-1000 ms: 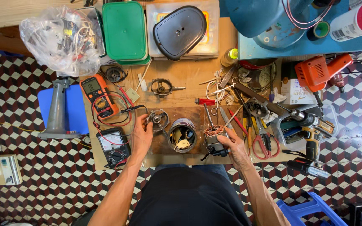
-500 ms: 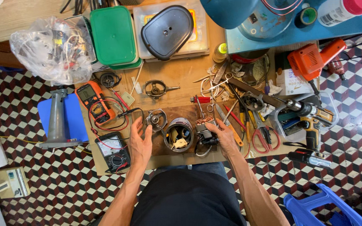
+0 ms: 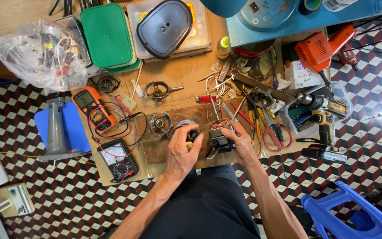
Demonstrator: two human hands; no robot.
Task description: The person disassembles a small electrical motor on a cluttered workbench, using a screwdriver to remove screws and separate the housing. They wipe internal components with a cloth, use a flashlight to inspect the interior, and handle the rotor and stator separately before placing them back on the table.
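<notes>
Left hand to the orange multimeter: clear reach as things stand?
Probably yes. The left hand is on a small part at the board's middle; the orange multimeter lies face-up to its left, with only loose red and black leads between.

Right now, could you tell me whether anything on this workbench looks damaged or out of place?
The small motor part with bare copper windings, between the left hand and right hand, lies opened up; tools lie scattered.
</notes>
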